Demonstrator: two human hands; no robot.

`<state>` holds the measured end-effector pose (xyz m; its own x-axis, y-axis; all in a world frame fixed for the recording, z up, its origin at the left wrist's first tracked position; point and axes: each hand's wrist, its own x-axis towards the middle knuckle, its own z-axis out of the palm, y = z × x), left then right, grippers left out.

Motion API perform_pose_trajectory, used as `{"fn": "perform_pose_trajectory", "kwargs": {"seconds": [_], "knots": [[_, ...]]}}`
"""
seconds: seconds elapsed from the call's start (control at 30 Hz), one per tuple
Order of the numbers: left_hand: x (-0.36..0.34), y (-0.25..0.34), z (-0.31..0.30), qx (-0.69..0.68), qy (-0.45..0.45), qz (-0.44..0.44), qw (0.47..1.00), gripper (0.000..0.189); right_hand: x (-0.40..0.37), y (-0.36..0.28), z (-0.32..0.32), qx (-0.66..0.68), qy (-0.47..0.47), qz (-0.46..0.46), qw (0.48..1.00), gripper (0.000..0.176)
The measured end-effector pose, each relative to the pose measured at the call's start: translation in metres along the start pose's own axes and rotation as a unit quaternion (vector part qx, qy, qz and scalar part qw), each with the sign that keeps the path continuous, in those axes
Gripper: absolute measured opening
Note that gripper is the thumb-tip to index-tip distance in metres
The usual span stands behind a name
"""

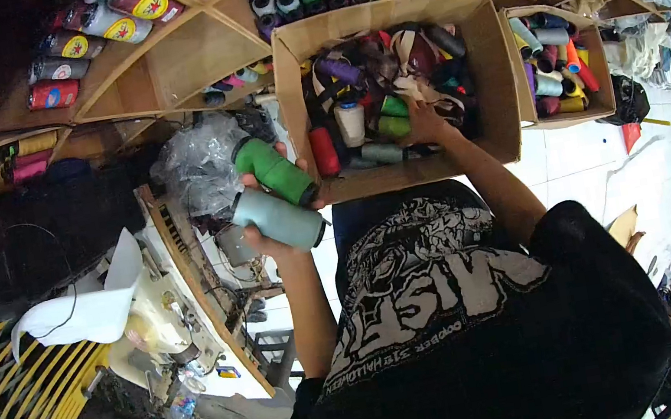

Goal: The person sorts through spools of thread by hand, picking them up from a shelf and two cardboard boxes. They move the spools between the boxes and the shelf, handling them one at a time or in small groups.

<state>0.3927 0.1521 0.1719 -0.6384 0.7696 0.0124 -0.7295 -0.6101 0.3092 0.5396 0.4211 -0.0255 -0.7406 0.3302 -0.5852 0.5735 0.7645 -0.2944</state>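
My left hand (268,239) is closed around two spools of thread, held out left of the cardboard box (417,172). One is a grey-green thread spool (280,218); the other, a green thread spool (275,171), lies just above it. Inside the box, my right hand (429,124) reaches in with fingers apart, right beside green spools (395,124) and a tangle of brown straps. Around it lie a cream spool (351,124), a red spool (325,151), a purple spool (342,71) and a grey-green spool (382,153).
A smaller box (571,118) of mixed spools stands to the right. Wooden shelves (171,60) with thread cones curve along the back. Crumpled clear plastic (200,156) sits left of my hand. At lower left is a sewing machine (153,330) with white material (92,309).
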Motion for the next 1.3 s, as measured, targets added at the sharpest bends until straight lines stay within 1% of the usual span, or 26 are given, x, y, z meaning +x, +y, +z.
{"fn": "perform_pose_trajectory", "kwargs": {"seconds": [0.1, 0.2, 0.3, 0.4, 0.47, 0.5, 0.6, 0.63, 0.7, 0.77, 0.8, 0.83, 0.9, 0.97, 1.03, 1.1, 1.23, 1.3], "knots": [[0.0, 0.002, 0.0, 0.007, -0.011, -0.008, 1.0, 0.062, 0.004, -0.002, -0.025, 0.112, -0.122, 0.06, 0.984, 0.127], [-0.002, 0.0, -0.004, 0.016, -0.01, -0.011, 1.0, 0.065, 0.021, 0.004, 0.004, 0.032, -0.122, 0.046, 0.991, 0.131], [-0.003, -0.002, -0.004, 0.017, 0.001, -0.012, 1.0, 0.065, 0.03, 0.005, 0.018, 0.024, -0.16, 0.083, 0.983, 0.129], [-0.007, -0.005, -0.002, 0.027, 0.009, -0.016, 0.999, 0.065, 0.001, -0.024, -0.014, -0.079, -0.172, 0.067, 0.98, 0.127], [-0.006, -0.007, -0.007, 0.033, 0.013, -0.018, 0.999, 0.064, -0.013, -0.028, -0.005, -0.085, -0.113, 0.051, 0.989, 0.124], [-0.006, -0.008, -0.004, 0.036, 0.029, -0.018, 0.999, 0.063, -0.015, -0.029, -0.005, -0.089, -0.083, 0.04, 0.992, 0.123], [-0.007, -0.007, -0.008, 0.051, 0.027, -0.03, 0.998, 0.061, -0.01, -0.027, -0.006, 0.002, -0.087, 0.035, 0.996, 0.125], [-0.008, -0.009, -0.003, 0.052, 0.049, -0.022, 0.997, 0.06, -0.009, -0.024, -0.003, 0.008, -0.089, 0.04, 0.995, 0.125], [-0.006, -0.012, -0.001, 0.052, 0.045, -0.024, 0.997, 0.061, 0.004, -0.015, -0.007, 0.017, -0.082, 0.051, 0.995, 0.126], [-0.006, -0.01, -0.007, 0.048, 0.027, -0.036, 0.998, 0.062, 0.012, -0.008, -0.007, 0.05, -0.118, 0.042, 0.991, 0.125], [-0.01, -0.01, -0.006, 0.051, 0.038, -0.033, 0.997, 0.062, 0.012, -0.003, -0.004, 0.068, -0.139, 0.04, 0.987, 0.125], [-0.013, -0.011, -0.005, 0.054, 0.046, -0.03, 0.997, 0.062, 0.013, 0.003, -0.004, 0.124, -0.119, -0.009, 0.985, 0.125], [-0.012, -0.014, -0.01, 0.048, 0.051, -0.02, 0.997, 0.064, 0.014, 0.007, -0.001, 0.082, -0.091, 0.0, 0.993, 0.126], [-0.016, -0.015, -0.012, 0.043, 0.069, -0.026, 0.996, 0.065, 0.01, 0.003, 0.002, 0.056, -0.094, 0.002, 0.994, 0.127], [-0.014, -0.015, -0.013, 0.047, 0.079, -0.022, 0.995, 0.066, 0.012, -0.012, 0.007, 0.043, -0.124, -0.002, 0.991, 0.128], [-0.015, -0.016, -0.014, 0.057, 0.091, -0.021, 0.994, 0.067, 0.005, -0.024, 0.021, -0.046, -0.074, -0.015, 0.996, 0.126], [-0.01, -0.018, -0.012, 0.038, 0.071, -0.029, 0.996, 0.067, -0.002, -0.032, 0.028, -0.156, -0.05, -0.026, 0.986, 0.123], [-0.011, -0.019, -0.012, 0.043, 0.077, -0.025, 0.996, 0.068, -0.008, -0.036, 0.032, -0.204, -0.032, -0.042, 0.977, 0.122]]}}
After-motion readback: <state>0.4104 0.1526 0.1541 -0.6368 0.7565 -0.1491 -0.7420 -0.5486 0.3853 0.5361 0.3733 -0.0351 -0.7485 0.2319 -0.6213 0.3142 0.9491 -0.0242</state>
